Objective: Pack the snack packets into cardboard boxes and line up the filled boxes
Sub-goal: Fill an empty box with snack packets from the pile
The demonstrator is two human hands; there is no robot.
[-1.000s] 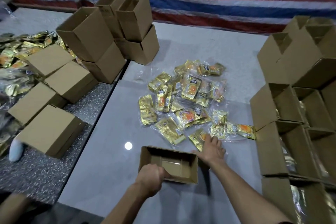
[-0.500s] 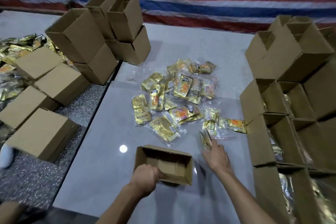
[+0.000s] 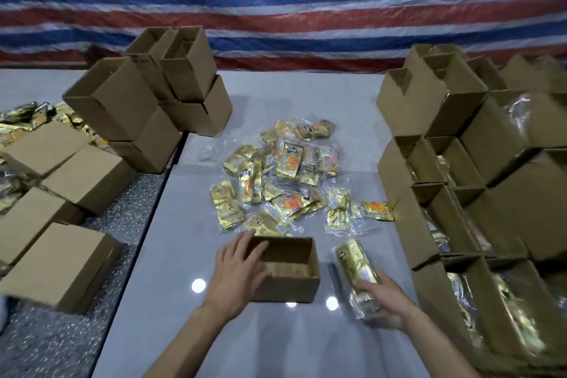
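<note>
- Left hand [image 3: 237,273] resting against left wall of open cardboard box [image 3: 288,288], lower centre of frame; fingers fairly straight and spread, not clasping.
- Right hand [image 3: 383,301] gripping gold snack packet [image 3: 356,270] just right of box; blurred, possibly several packets in clear bag.
- Loose packet pile [image 3: 282,178] lying mid-frame.
- Filled boxes [image 3: 411,233] standing along right edge.
</note>
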